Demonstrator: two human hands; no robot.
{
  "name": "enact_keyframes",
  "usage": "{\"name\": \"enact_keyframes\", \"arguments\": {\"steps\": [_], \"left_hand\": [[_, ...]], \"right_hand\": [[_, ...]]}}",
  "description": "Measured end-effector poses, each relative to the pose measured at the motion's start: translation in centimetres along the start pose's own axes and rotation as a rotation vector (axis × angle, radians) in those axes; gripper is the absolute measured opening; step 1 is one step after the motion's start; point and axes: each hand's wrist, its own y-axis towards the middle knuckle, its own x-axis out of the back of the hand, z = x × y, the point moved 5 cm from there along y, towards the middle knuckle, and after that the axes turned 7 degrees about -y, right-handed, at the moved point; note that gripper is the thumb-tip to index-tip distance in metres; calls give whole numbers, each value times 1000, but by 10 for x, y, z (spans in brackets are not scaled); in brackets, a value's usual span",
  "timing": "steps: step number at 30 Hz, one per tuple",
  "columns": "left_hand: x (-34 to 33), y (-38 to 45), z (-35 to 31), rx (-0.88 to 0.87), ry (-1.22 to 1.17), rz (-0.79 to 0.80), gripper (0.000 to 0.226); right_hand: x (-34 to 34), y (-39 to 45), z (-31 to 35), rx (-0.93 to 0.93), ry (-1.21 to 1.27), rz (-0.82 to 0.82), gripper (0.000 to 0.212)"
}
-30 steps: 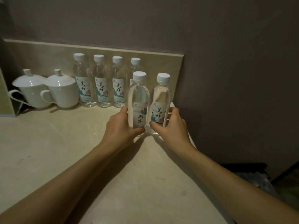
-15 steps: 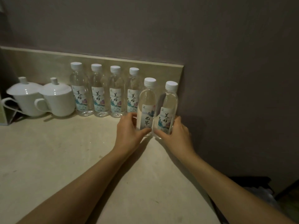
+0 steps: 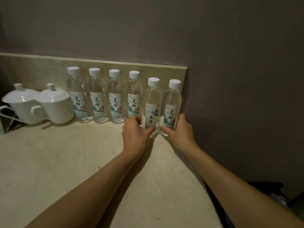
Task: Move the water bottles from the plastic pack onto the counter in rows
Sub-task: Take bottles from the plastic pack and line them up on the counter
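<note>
Several clear water bottles with white caps stand in a row (image 3: 98, 99) against the beige backsplash on the counter (image 3: 65, 162). At the row's right end, slightly nearer to me, stand two more bottles. My left hand (image 3: 135, 135) grips the left one (image 3: 152, 104) near its base. My right hand (image 3: 180, 130) grips the right one (image 3: 172, 104) near its base, close to the counter's right edge. Both bottles are upright, their bases at the counter surface. The plastic pack is not in view.
Two white lidded mugs (image 3: 54, 106) stand at the left of the bottle row. A dark stand edge (image 3: 6, 122) shows at the far left. The counter ends at the right by a grey wall (image 3: 238, 96); a dark object (image 3: 269, 191) lies below.
Both hands have carried the two bottles away from me and to the right, lowering them to the counter at the row's right end.
</note>
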Motion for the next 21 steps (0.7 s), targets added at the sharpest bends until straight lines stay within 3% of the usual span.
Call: {"name": "enact_keyframes", "arguments": {"steps": [21], "left_hand": [[-21, 33, 7, 97, -44, -29, 26]], "right_hand": [[-13, 46, -1, -29, 45, -57, 54]]}}
